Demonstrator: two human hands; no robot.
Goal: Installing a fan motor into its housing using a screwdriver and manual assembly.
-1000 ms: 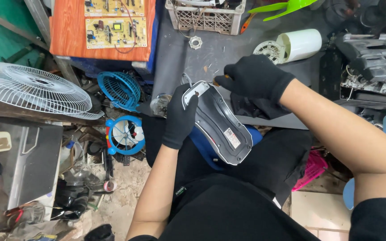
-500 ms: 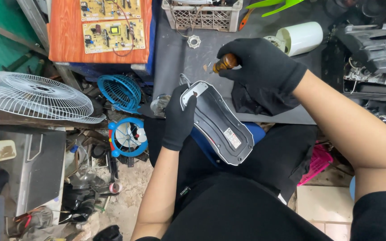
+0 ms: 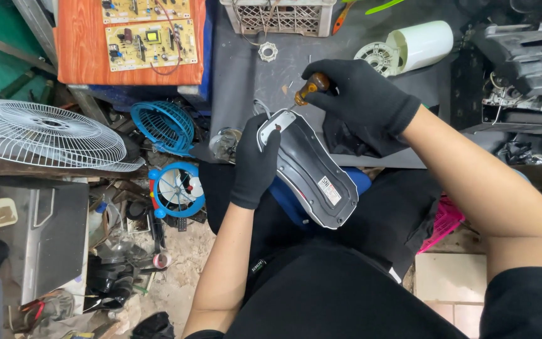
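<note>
Gloved left hand clasped round smooth grey oval housing; right hand fisted on amber-handled screwdriver.

Housing on lap, left hand at its left edge, right hand with screwdriver beyond; fan grille far left, circuit boards behind.

Black knit gloves on both hands, black clothing, bare forearms.
</note>
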